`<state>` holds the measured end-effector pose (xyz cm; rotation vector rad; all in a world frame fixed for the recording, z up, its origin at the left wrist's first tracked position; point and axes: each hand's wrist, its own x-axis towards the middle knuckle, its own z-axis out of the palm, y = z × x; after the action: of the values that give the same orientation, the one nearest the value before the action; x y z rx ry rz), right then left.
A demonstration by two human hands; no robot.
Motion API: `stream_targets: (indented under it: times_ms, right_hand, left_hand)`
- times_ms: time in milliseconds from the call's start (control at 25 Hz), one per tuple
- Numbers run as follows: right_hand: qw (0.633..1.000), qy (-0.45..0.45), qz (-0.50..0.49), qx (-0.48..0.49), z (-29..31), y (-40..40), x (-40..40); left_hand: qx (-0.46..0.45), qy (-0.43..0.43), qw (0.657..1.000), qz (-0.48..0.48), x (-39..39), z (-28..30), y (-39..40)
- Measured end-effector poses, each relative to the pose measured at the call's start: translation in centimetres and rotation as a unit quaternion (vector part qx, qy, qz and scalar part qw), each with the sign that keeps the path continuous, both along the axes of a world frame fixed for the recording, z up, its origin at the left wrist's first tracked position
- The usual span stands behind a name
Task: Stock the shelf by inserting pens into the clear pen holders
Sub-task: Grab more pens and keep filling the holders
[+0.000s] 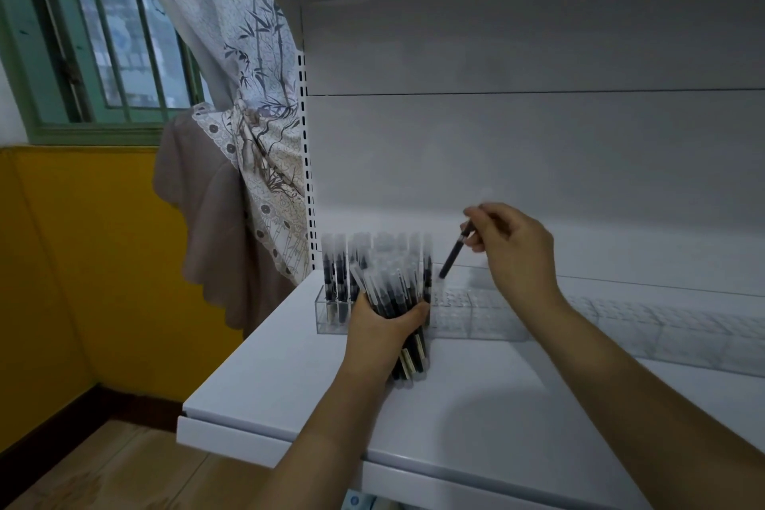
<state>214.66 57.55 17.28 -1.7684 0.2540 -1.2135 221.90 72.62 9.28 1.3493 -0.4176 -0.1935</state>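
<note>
My left hand [378, 325] grips a bundle of black pens with clear caps [403, 315], held upright above the white shelf [476, 406]. My right hand [511, 250] pinches the top of a single black pen [454, 253], tilted with its clear tip down over the empty cells of the clear pen holder [467, 313]. At the left end of that holder, several pens [337, 273] stand upright in filled cells. More clear holders [662, 327] run along the shelf to the right, with nothing in them.
The shelf's white back panel [538, 145] rises behind the holders, and another shelf hangs overhead. A patterned curtain [252, 145] drapes left of the slotted upright [306, 161]. Yellow wall [82, 261], green window and wooden floor lie to the left.
</note>
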Motion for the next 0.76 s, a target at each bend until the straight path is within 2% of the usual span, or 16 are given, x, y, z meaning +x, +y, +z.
stream_targets:
  times_ms: [200,360,520,600,680,760]
  right_hand:
    - [0.993,0.061,-0.005,-0.105,0.2,-0.7,2.2]
    - [0.988,0.106,-0.009,-0.116,-1.2,-1.5,3.4]
    - [0.956,0.236,-0.001,-0.176,-3.6,-1.7,4.1]
    - [0.941,0.267,-0.044,-0.205,-3.9,-1.9,4.0]
    - [0.946,0.235,-0.099,-0.201,-3.9,-1.6,3.2]
    - [0.968,0.174,-0.079,-0.162,-3.6,-0.3,1.7]
  left_hand:
    - [-0.006,0.015,1.0,-0.001,0.1,0.0,-0.1]
    - [-0.003,0.01,1.0,0.002,0.2,-0.2,-0.2]
    - [0.0,0.011,1.0,-0.003,0.4,-0.3,-0.2]
    - [-0.001,0.012,1.0,-0.003,0.4,-0.3,-0.3]
    - [-0.006,0.015,1.0,-0.008,0.3,-0.3,-0.2]
    - [-0.012,0.013,1.0,-0.015,0.3,-0.3,-0.3]
